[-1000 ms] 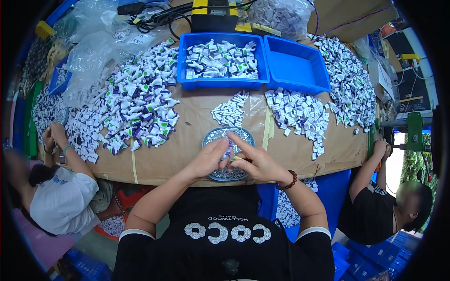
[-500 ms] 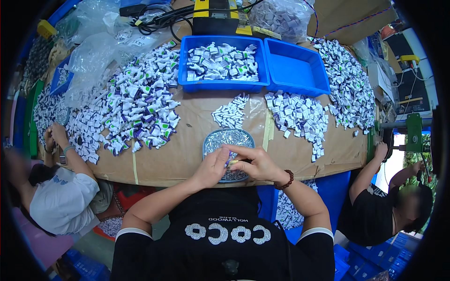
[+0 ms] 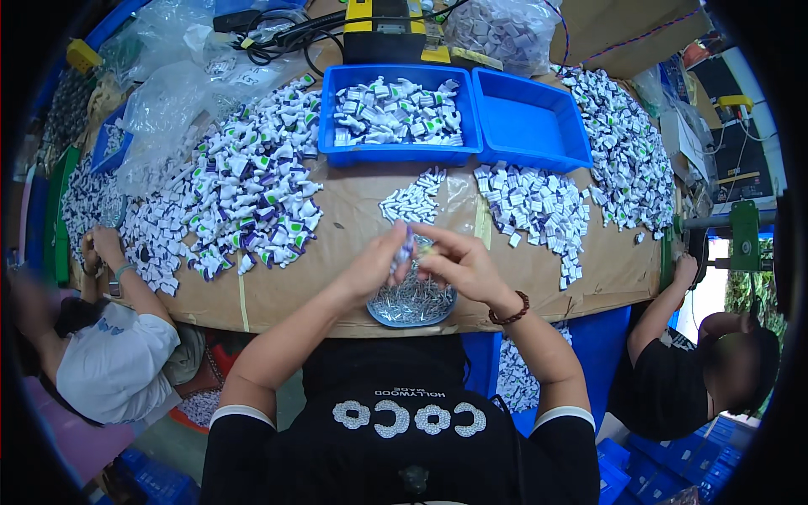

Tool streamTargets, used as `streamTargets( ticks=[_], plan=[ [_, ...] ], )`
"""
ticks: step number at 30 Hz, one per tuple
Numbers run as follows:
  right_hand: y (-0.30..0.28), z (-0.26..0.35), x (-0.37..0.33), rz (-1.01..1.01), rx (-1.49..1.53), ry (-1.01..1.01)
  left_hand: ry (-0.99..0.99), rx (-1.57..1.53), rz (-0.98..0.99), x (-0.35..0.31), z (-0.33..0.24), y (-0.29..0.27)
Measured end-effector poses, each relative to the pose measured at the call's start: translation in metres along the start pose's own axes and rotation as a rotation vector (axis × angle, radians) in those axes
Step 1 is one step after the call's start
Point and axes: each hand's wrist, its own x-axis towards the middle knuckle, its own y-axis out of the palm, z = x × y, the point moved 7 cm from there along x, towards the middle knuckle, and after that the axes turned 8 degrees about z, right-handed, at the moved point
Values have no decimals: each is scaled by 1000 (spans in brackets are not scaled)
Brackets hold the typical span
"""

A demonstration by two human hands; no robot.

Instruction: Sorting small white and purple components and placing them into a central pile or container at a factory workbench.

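Both of my hands are raised over the far part of a small grey-blue tray (image 3: 396, 323) full of thin silvery metal pins or screws (image 3: 414, 301). My left hand (image 3: 377, 264) is closed around a small white-and-purple plastic part (image 3: 406, 252), which blurs between the hands. Close beside it, my right hand (image 3: 465, 268) has its thumb and fingers bent together near a yellowish spot; what they pinch is too blurred to name. Just beyond the hands lies a small heap of slim white pieces (image 3: 412, 199).
Heaps of white-purple-green parts (image 3: 252, 177) and white blocks (image 3: 539, 206) flank the middle. At the back stand a filled blue bin (image 3: 402, 155) and an empty blue bin (image 3: 530, 118). Co-workers sit left (image 3: 114, 362) and right (image 3: 682, 379).
Both hands have moved away from me, from the middle of the tray to its far side, bringing the white-and-purple part along. More of the metal pins now shows.
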Motion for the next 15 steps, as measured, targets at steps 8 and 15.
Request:
streamTargets(
  ticks=[8, 15],
  plan=[
    [-16, -32, -32, -148, -542, -44, 285, 713, -289, 69, -114, -46],
    [13, -30, -28, -83, -980, -201, 418, 1058, -435, 58, -144, -67]
  ],
)
